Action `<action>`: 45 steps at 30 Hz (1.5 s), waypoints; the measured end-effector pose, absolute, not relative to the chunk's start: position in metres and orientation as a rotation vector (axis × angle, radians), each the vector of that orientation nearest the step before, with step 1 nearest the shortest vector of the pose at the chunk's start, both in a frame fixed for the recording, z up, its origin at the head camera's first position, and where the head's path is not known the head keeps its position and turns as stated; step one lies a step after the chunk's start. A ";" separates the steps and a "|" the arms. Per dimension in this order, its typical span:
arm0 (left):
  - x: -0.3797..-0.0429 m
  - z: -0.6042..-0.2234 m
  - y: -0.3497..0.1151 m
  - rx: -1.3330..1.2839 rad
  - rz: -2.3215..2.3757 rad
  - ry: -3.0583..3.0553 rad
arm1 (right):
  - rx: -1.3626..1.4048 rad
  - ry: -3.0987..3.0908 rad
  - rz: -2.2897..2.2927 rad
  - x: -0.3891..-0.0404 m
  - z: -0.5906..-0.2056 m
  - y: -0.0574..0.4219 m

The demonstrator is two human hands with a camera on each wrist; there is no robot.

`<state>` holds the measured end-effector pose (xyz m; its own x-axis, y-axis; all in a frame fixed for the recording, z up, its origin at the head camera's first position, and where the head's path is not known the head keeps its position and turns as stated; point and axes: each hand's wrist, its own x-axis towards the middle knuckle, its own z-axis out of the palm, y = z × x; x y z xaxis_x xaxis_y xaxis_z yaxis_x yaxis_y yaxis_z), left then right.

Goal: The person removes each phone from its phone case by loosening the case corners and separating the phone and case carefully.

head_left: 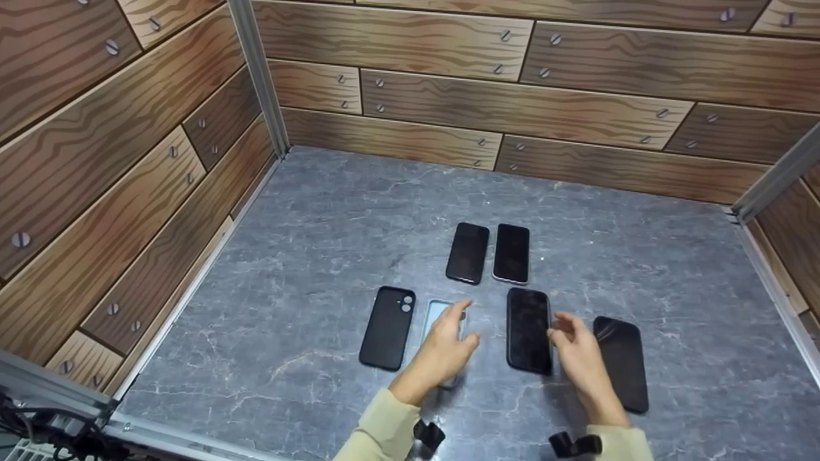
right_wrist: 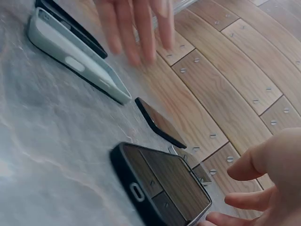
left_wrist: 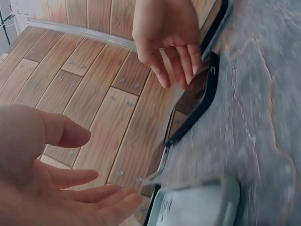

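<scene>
My left hand (head_left: 442, 349) hovers over a light blue phone case (head_left: 437, 310), covering much of it. In the left wrist view its fingers are spread loosely with nothing held, and the pale case (left_wrist: 193, 205) lies below. My right hand (head_left: 580, 358) is at the right edge of a phone in a black case (head_left: 529, 330), which lies screen up. In the right wrist view the right fingers (right_wrist: 249, 200) are relaxed, close beside that cased phone (right_wrist: 167, 181). Left of the blue case is a black phone case (head_left: 386, 330) with camera holes.
Two dark phones, a left one (head_left: 467, 253) and a right one (head_left: 511, 254), lie side by side farther back. A black, phone-shaped slab (head_left: 624, 368) lies right of my right hand. Wood-patterned walls (head_left: 423, 96) and metal posts bound the grey marbled tabletop (head_left: 307, 256).
</scene>
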<state>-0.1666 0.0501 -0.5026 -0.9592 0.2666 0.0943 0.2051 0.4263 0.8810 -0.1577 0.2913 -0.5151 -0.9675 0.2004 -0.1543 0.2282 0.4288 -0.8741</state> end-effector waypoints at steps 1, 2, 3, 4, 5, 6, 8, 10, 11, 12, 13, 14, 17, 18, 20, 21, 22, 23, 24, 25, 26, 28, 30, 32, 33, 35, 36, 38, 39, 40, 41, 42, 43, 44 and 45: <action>-0.167 -0.502 0.053 0.435 1.602 2.587 | 0.402 2.637 -1.613 -0.154 -0.516 0.289; -0.168 -0.502 0.056 0.439 1.613 2.569 | 0.404 2.643 -1.615 -0.152 -0.517 0.288; -0.169 -0.503 0.059 0.441 1.623 2.549 | 0.407 2.642 -1.618 -0.149 -0.517 0.286; -0.170 -0.504 0.062 0.438 1.628 2.532 | 0.407 2.638 -1.619 -0.147 -0.518 0.285; -0.172 -0.503 0.065 0.432 1.636 2.511 | 0.411 2.633 -1.619 -0.146 -0.519 0.284; -0.173 -0.504 0.068 0.423 1.638 2.492 | 0.411 2.628 -1.619 -0.145 -0.520 0.282; -0.175 -0.505 0.074 0.415 1.634 2.467 | 0.413 2.610 -1.622 -0.144 -0.522 0.281; -0.177 -0.506 0.080 0.409 1.608 2.455 | 0.423 2.605 -1.617 -0.143 -0.525 0.279; -0.178 -0.507 0.083 0.406 1.586 2.455 | 0.430 2.602 -1.616 -0.143 -0.526 0.278; -0.179 -0.508 0.086 0.402 1.558 2.458 | 0.436 2.603 -1.619 -0.143 -0.526 0.277; -0.179 -0.509 0.089 0.398 1.529 2.462 | 0.443 2.603 -1.621 -0.144 -0.527 0.276; -0.179 -0.511 0.091 0.400 1.514 2.458 | 0.453 2.605 -1.622 -0.144 -0.527 0.275; -0.178 -0.515 0.098 0.376 1.506 2.414 | 0.462 2.610 -1.634 -0.144 -0.528 0.271; -0.178 -0.516 0.099 0.369 1.517 2.400 | 0.465 2.614 -1.640 -0.143 -0.528 0.270; -0.177 -0.518 0.101 0.354 1.553 2.369 | 0.478 2.610 -1.655 -0.142 -0.529 0.268; -0.176 -0.519 0.102 0.345 1.566 2.363 | 0.483 2.603 -1.666 -0.142 -0.529 0.267; -0.176 -0.519 0.102 0.342 1.583 2.359 | 0.491 2.593 -1.676 -0.141 -0.529 0.266; -0.176 -0.519 0.102 0.330 1.595 2.354 | 0.502 2.581 -1.691 -0.140 -0.529 0.265; -0.176 -0.520 0.102 0.318 1.614 2.340 | 0.513 2.571 -1.710 -0.139 -0.529 0.265; -0.176 -0.520 0.102 0.299 1.634 2.322 | 0.526 2.556 -1.733 -0.138 -0.529 0.265; -0.176 -0.520 0.102 0.277 1.657 2.299 | 0.535 2.542 -1.758 -0.137 -0.529 0.264; -0.176 -0.520 0.102 0.222 1.713 2.244 | 0.546 2.515 -1.793 -0.136 -0.529 0.263; -0.177 -0.521 0.102 0.174 1.756 2.201 | 0.557 2.499 -1.825 -0.136 -0.530 0.262; -0.177 -0.523 0.102 0.144 1.783 2.176 | 0.566 2.475 -1.847 -0.135 -0.530 0.262; -0.177 -0.523 0.102 0.137 1.794 2.170 | 0.570 2.462 -1.856 -0.135 -0.530 0.262; -0.176 -0.523 0.103 0.137 1.798 2.173 | 0.582 2.424 -1.888 -0.134 -0.530 0.263; -0.176 -0.524 0.103 0.141 1.799 2.174 | 0.589 2.404 -1.906 -0.133 -0.529 0.263; -0.175 -0.524 0.102 0.145 1.810 2.167 | 0.603 2.359 -1.955 -0.131 -0.528 0.263; -0.175 -0.524 0.102 0.149 1.817 2.164 | 0.610 2.332 -1.990 -0.130 -0.527 0.263; -0.174 -0.524 0.102 0.151 1.825 2.156 | 0.612 2.303 -2.028 -0.128 -0.526 0.263; -0.174 -0.524 0.101 0.152 1.836 2.144 | 0.611 2.278 -2.063 -0.127 -0.526 0.262; -0.174 -0.524 0.101 0.152 1.849 2.134 | 0.606 2.256 -2.097 -0.126 -0.524 0.260; -0.174 -0.523 0.100 0.155 1.866 2.121 | 0.598 2.233 -2.129 -0.125 -0.523 0.259; -0.174 -0.523 0.100 0.156 1.875 2.115 | 0.589 2.216 -2.156 -0.124 -0.522 0.257; -0.174 -0.522 0.099 0.161 1.888 2.099 | 0.578 2.204 -2.178 -0.123 -0.521 0.254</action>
<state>-0.1743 0.0995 -0.5220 -0.9448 0.2886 -0.1551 -0.1238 0.1240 0.9845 -0.1228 0.2545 -0.5208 -0.9327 0.2633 -0.2465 0.2497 -0.0221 -0.9681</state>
